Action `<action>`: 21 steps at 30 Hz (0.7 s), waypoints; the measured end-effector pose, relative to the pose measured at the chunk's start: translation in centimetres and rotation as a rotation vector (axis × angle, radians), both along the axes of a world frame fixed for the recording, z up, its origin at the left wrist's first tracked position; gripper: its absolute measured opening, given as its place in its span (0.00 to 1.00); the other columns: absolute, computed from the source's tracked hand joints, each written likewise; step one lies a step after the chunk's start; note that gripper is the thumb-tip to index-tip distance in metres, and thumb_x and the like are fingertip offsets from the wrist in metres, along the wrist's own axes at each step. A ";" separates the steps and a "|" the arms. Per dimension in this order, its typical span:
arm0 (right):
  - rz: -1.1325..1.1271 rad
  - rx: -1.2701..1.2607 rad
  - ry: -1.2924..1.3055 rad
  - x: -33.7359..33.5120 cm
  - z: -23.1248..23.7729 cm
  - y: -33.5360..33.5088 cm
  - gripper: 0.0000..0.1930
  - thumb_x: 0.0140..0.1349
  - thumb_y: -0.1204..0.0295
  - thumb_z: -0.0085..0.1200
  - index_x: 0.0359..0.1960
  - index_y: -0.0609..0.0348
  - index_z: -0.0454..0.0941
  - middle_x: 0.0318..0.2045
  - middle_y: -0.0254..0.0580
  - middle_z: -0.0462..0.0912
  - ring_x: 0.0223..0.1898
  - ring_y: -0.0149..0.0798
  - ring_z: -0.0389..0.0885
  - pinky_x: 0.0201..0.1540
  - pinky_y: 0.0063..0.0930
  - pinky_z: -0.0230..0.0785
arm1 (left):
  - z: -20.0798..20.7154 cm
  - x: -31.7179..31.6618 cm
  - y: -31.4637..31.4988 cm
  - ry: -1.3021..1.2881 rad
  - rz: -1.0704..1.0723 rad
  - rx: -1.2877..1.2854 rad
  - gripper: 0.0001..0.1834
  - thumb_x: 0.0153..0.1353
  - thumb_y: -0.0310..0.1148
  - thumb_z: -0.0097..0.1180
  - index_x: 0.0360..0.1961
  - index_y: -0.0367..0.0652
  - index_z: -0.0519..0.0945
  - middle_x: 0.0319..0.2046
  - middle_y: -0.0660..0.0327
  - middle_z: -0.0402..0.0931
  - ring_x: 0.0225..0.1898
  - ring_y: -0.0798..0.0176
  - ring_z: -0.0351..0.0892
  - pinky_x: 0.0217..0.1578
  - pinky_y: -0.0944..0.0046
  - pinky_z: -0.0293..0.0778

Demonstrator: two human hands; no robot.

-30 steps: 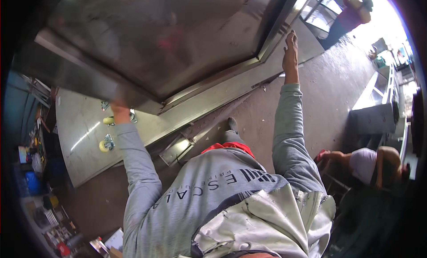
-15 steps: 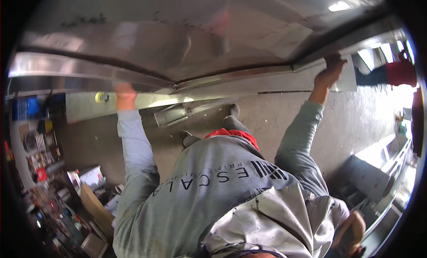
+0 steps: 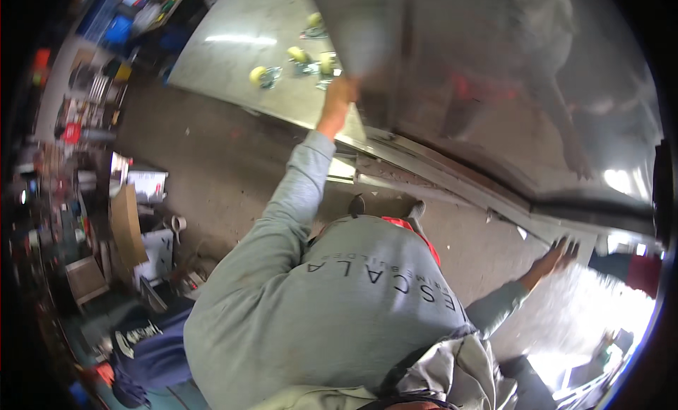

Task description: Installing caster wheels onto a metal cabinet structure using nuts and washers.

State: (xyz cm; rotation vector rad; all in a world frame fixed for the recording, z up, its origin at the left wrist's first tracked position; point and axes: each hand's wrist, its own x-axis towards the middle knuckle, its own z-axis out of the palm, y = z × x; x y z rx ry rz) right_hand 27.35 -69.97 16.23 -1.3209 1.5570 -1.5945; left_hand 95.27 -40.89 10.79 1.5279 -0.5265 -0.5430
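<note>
A large shiny stainless steel panel (image 3: 487, 120) with folded edges stands tilted over a worktable (image 3: 226, 50). My left hand (image 3: 340, 98) is closed at the panel's near left edge, its fingertips partly hidden and blurred. Under the panel's right-hand lower rim is my right hand (image 3: 556, 260), with its fingers stretched out and apart. Whether those fingers touch the rim I cannot tell. On the tabletop beside my left hand lie several casters (image 3: 261, 76) with yellow wheels and metal plates.
Shelves and cluttered tools (image 3: 74, 131) line the left side. A cardboard piece (image 3: 127, 223) and a tape roll (image 3: 178, 223) are at lower left, with a dark blue garment (image 3: 152, 353) nearer. Another person's red sleeve (image 3: 644, 274) shows at far right. Concrete floor (image 3: 205, 163) lies below.
The panel has swung round and shifted right in view, uncovering the tabletop and casters at left. My left hand has moved right and up; my right hand is lower, fingers now spread.
</note>
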 end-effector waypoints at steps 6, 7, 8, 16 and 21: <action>0.254 0.684 -0.271 -3.4 -13.4 18.7 0.25 0.79 0.59 0.51 0.68 0.66 0.78 0.65 0.51 0.79 0.54 0.52 0.85 0.49 0.44 0.80 | -3.4 5.8 11.4 -0.097 0.500 0.487 0.33 0.61 0.44 0.75 0.63 0.35 0.84 0.52 0.39 0.85 0.54 0.43 0.86 0.59 0.50 0.79; 0.219 0.880 -0.263 -3.8 -15.2 22.3 0.28 0.79 0.52 0.49 0.67 0.63 0.79 0.64 0.51 0.80 0.48 0.51 0.86 0.43 0.44 0.78 | -4.2 7.6 11.0 -0.200 0.468 0.608 0.38 0.59 0.46 0.77 0.66 0.36 0.82 0.55 0.37 0.82 0.57 0.39 0.84 0.61 0.47 0.79; 0.268 1.063 -0.315 -4.9 -16.5 25.8 0.25 0.78 0.58 0.51 0.66 0.65 0.80 0.60 0.52 0.83 0.44 0.52 0.88 0.42 0.43 0.80 | -4.9 9.0 9.7 -0.181 0.436 0.597 0.38 0.59 0.46 0.77 0.66 0.36 0.82 0.55 0.37 0.82 0.57 0.39 0.84 0.61 0.47 0.79; 0.493 1.301 0.065 -3.2 -15.0 41.1 0.24 0.74 0.72 0.49 0.68 0.69 0.76 0.57 0.60 0.86 0.44 0.57 0.92 0.42 0.47 0.88 | -6.3 14.6 2.0 -0.269 0.301 0.857 0.52 0.52 0.63 0.79 0.76 0.57 0.74 0.68 0.40 0.70 0.67 0.33 0.76 0.65 0.39 0.78; 0.337 1.224 -0.146 -4.2 -14.1 41.6 0.25 0.72 0.76 0.48 0.69 0.70 0.75 0.57 0.63 0.86 0.45 0.58 0.94 0.43 0.48 0.90 | -7.4 16.0 -0.4 -0.398 0.373 0.802 0.39 0.51 0.55 0.83 0.60 0.44 0.86 0.57 0.46 0.86 0.59 0.37 0.83 0.58 0.40 0.83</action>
